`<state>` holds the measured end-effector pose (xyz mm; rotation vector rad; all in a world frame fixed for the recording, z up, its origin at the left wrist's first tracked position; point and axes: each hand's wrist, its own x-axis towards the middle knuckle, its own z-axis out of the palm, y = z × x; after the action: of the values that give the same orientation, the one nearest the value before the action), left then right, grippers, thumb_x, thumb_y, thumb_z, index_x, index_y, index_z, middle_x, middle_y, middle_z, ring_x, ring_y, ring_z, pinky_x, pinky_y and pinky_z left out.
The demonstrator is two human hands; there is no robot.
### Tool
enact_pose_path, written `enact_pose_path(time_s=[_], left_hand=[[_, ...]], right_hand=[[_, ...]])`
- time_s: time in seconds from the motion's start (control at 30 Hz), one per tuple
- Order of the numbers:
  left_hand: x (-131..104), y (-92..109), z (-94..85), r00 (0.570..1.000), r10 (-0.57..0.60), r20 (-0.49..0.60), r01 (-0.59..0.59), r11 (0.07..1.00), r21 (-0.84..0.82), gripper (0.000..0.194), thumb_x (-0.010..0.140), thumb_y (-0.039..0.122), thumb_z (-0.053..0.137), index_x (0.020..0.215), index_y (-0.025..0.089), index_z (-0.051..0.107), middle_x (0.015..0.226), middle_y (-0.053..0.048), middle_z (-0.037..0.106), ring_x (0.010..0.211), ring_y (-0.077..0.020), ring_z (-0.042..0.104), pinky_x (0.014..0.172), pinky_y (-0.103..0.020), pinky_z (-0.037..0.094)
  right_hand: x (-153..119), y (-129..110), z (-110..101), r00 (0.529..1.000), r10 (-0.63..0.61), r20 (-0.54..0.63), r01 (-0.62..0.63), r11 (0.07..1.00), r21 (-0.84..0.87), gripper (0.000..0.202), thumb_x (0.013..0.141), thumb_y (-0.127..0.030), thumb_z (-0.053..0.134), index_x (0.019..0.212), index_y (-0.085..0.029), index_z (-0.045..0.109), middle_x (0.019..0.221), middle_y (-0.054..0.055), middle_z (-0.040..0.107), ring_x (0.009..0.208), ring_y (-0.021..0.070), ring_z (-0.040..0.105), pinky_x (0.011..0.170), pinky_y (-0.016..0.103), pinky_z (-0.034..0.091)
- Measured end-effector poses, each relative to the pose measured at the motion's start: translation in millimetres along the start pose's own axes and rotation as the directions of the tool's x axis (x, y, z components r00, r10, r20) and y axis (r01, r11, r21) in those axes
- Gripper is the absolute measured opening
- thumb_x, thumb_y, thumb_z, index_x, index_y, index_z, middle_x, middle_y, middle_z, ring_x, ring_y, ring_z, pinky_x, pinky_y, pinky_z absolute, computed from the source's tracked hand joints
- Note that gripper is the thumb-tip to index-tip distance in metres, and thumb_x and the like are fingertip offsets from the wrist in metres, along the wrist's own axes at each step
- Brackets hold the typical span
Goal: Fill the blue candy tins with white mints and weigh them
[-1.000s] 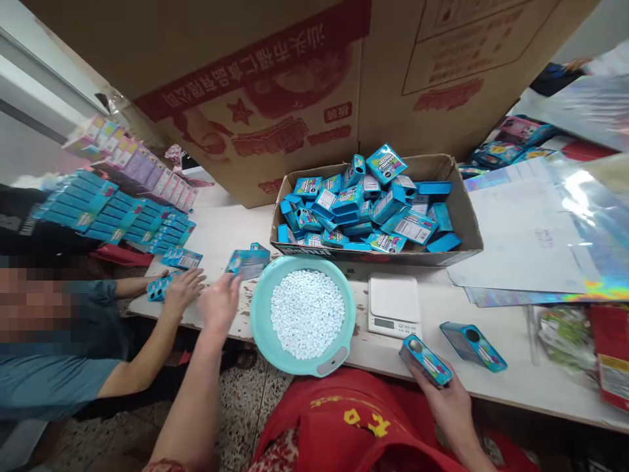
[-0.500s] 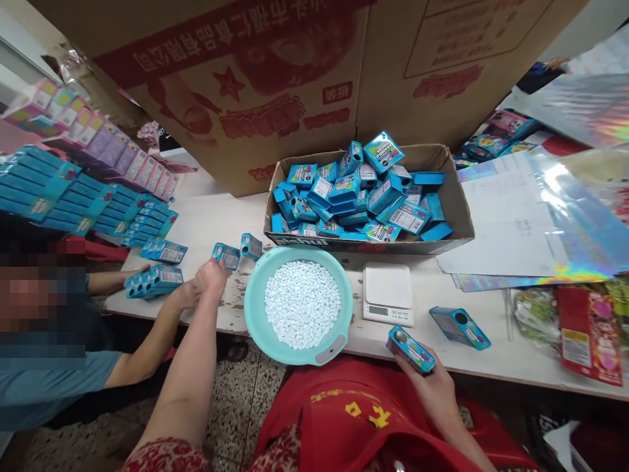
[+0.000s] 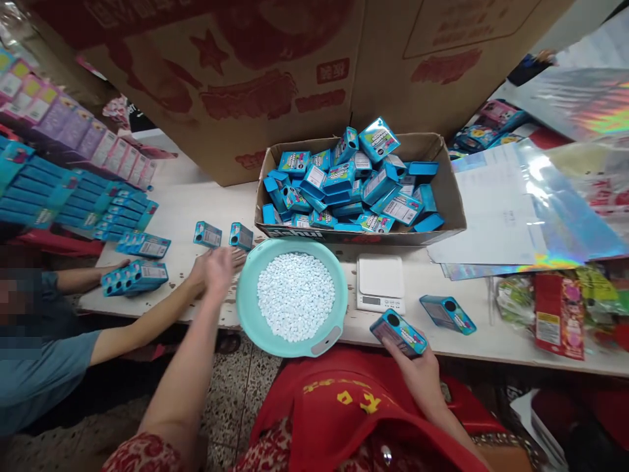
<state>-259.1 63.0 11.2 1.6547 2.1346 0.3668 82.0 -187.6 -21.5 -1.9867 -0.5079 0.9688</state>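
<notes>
R hand has its fingers closed round a blue pack, dark round hole up, nr the front edge of the bench. L hand is blurred beside a co-worker's hand, just in front of two packs; how wide its fingers are, I cannot tell. I think the R grip should be light, b/c the pack's sides may bend, and the hole is best kept level. L hand should go slow & low, w/ care for the other hand.

Bench is pale, w/ chipped paint. Bowl of white pellets sits btwn the hands; scale is to its right. Behind: open box, full of packs, & tall carton. Floor is speckled.
</notes>
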Motion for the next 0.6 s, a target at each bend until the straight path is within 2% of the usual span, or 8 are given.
enact_pose_path(time_s=[0.07,0.1,0.2,0.3,0.4,0.5,0.57,0.6], left_hand=[[-33.2,3.8,30.3,0.994,0.019,0.109,-0.026,0.997,0.068,0.021,0.087,0.029,0.049,0.091,0.017,0.066,0.089,-0.009,0.066,0.093,-0.0244,0.059,0.078,-0.031,0.043],[-49.1,5.1,45.7,0.965,0.067,0.253,-0.113,0.979,0.172,0.023,0.088,0.029,0.048,0.099,0.019,0.065,0.101,-0.01,0.065,0.101,-0.0249,0.057,0.085,-0.033,0.042],[-90.1,12.4,83.3,0.945,0.033,0.325,-0.134,0.946,0.296,0.04,0.085,0.037,0.052,0.122,0.019,0.056,0.13,-0.015,0.051,0.121,-0.0312,0.042,0.097,-0.042,0.035],[-120.0,30.7,106.0,0.932,-0.061,0.356,-0.074,0.933,0.353,0.058,0.087,0.052,0.044,0.133,0.017,0.044,0.133,-0.019,0.045,0.122,-0.0358,0.039,0.095,-0.048,0.035],[-139.1,56.2,122.3,0.91,-0.058,0.41,-0.067,0.957,0.282,0.06,0.085,0.058,0.043,0.129,0.017,0.046,0.13,-0.02,0.046,0.118,-0.0354,0.042,0.092,-0.046,0.037],[-144.6,74.7,137.3,0.904,0.007,0.426,-0.078,0.986,0.15,0.043,0.084,0.047,0.049,0.116,0.019,0.053,0.121,-0.016,0.052,0.113,-0.0319,0.048,0.091,-0.042,0.039],[-140.9,77.4,143.9,0.9,-0.012,0.436,0.062,0.993,-0.101,0.029,0.077,0.036,0.059,0.101,0.02,0.058,0.11,-0.012,0.057,0.108,-0.0294,0.051,0.089,-0.039,0.04],[-137.5,75.7,145.2,0.892,-0.04,0.451,0.169,0.953,-0.25,0.025,0.072,0.032,0.063,0.093,0.02,0.059,0.103,-0.01,0.059,0.105,-0.0281,0.053,0.087,-0.037,0.042]], right_hand=[[2.2,-11.6,6.6,0.999,-0.029,0.03,0.029,0.999,0.019,0.051,0.054,-0.051,0.077,0.089,-0.017,0.063,0.081,0.006,0.071,0.075,0.023,0.065,0.074,0.037,0.053],[3.1,-18.0,10.0,0.997,-0.052,0.049,0.05,0.998,0.035,0.05,0.054,-0.05,0.077,0.088,-0.017,0.063,0.081,0.006,0.071,0.076,0.0235,0.065,0.074,0.038,0.053],[4.5,-33.5,19.1,0.987,-0.124,0.106,0.116,0.99,0.08,0.047,0.054,-0.048,0.077,0.088,-0.018,0.063,0.083,0.006,0.072,0.076,0.0233,0.066,0.075,0.038,0.054],[4.1,-38.0,25.9,0.978,-0.157,0.141,0.143,0.984,0.105,0.046,0.057,-0.049,0.077,0.089,-0.018,0.062,0.082,0.006,0.072,0.073,0.0225,0.066,0.072,0.038,0.054],[2.6,-36.1,30.4,0.975,-0.161,0.15,0.143,0.982,0.122,0.046,0.058,-0.049,0.076,0.09,-0.018,0.062,0.082,0.006,0.072,0.073,0.0222,0.066,0.071,0.037,0.055],[0.8,-39.2,33.3,0.974,-0.169,0.148,0.15,0.979,0.135,0.047,0.058,-0.047,0.077,0.091,-0.018,0.061,0.081,0.005,0.071,0.072,0.021,0.065,0.07,0.035,0.054],[-0.3,-46.3,35.2,0.969,-0.183,0.163,0.162,0.978,0.133,0.048,0.057,-0.046,0.077,0.092,-0.019,0.06,0.08,0.004,0.07,0.071,0.0201,0.064,0.069,0.034,0.054],[-0.7,-50.7,36.5,0.965,-0.193,0.178,0.172,0.977,0.128,0.047,0.058,-0.046,0.077,0.093,-0.019,0.059,0.08,0.003,0.069,0.07,0.0196,0.064,0.068,0.033,0.053]])
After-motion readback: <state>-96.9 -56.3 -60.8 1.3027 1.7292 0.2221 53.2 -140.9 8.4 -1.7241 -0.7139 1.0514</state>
